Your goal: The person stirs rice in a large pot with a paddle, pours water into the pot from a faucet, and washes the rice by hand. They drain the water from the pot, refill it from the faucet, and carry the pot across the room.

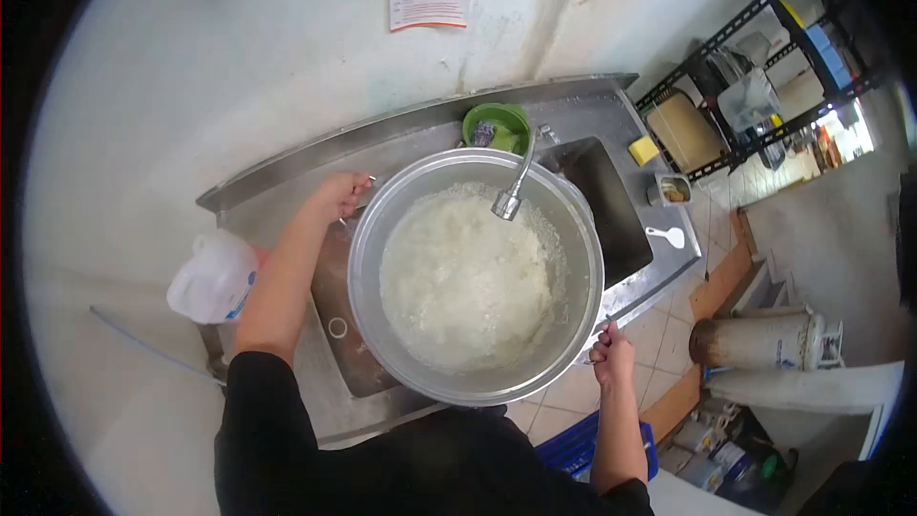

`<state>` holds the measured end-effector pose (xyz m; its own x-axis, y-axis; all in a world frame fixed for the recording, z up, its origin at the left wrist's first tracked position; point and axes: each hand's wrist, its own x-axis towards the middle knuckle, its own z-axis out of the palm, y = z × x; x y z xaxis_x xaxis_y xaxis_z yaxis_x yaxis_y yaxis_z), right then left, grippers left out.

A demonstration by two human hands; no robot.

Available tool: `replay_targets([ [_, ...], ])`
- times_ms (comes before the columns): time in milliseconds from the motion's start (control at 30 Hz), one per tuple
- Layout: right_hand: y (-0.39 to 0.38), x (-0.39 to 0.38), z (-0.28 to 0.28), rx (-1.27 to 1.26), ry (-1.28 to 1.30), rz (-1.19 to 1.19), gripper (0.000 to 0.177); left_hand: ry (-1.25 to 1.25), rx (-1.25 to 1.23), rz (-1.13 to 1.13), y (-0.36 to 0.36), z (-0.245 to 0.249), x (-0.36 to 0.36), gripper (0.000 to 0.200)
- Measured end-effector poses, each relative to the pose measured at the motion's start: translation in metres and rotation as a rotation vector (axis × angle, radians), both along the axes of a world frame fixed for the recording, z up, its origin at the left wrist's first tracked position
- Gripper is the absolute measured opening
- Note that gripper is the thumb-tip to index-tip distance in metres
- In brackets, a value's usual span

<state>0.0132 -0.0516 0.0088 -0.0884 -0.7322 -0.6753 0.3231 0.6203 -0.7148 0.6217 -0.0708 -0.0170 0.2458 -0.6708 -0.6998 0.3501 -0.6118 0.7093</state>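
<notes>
A large round metal pot (363, 277) stands over the divider of a double sink, in the middle of the head view. Cloudy whitish water (458, 277) fills much of it, with pale grains, apparently rice, showing beneath. My left hand (342, 197) is closed around the handle at the pot's upper left. On the lower right side, my right hand (612, 355) grips the opposite handle. Above the pot's far right part hangs the metal faucet (507, 201), its spout over the water. The pot's underside is hidden.
Behind the pot sits a green bowl (516, 118) with a dark scrubber. A yellow sponge (644, 150), a metal container (668, 190) and a white rice paddle (667, 236) lie right of the right basin (611, 220). A plastic jug (212, 277) stands left; a gas cylinder (755, 341) lies right.
</notes>
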Motion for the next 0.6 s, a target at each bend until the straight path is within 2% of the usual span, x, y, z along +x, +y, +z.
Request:
replay_targets([
  [33, -0.013, -0.008, -0.005, 0.020, -0.002, 0.024, 0.022, 0.002, -0.039, 0.004, 0.011, 0.003, -0.006, 0.023],
  [167, -0.070, -0.027, -0.014, -0.018, 0.095, 0.135, 0.021, 0.062, 0.006, 0.149, 0.046, 0.004, -0.030, 0.025],
  [300, -0.123, -0.034, -0.006, -0.053, 0.143, 0.286, 0.024, 0.045, 0.013, 0.262, 0.086, 0.014, -0.070, 0.021],
  [367, -0.153, -0.034, -0.007, -0.038, 0.105, 0.404, 0.025, 0.076, -0.021, 0.396, 0.108, 0.028, -0.096, 0.022],
  [533, -0.222, -0.013, -0.021, -0.108, 0.056, 0.601, 0.023, -0.050, -0.075, 0.571, 0.153, 0.029, -0.139, 0.021],
  [600, -0.245, 0.002, -0.019, -0.139, 0.116, 0.691, 0.021, -0.067, -0.065, 0.641, 0.164, 0.033, -0.156, 0.022],
])
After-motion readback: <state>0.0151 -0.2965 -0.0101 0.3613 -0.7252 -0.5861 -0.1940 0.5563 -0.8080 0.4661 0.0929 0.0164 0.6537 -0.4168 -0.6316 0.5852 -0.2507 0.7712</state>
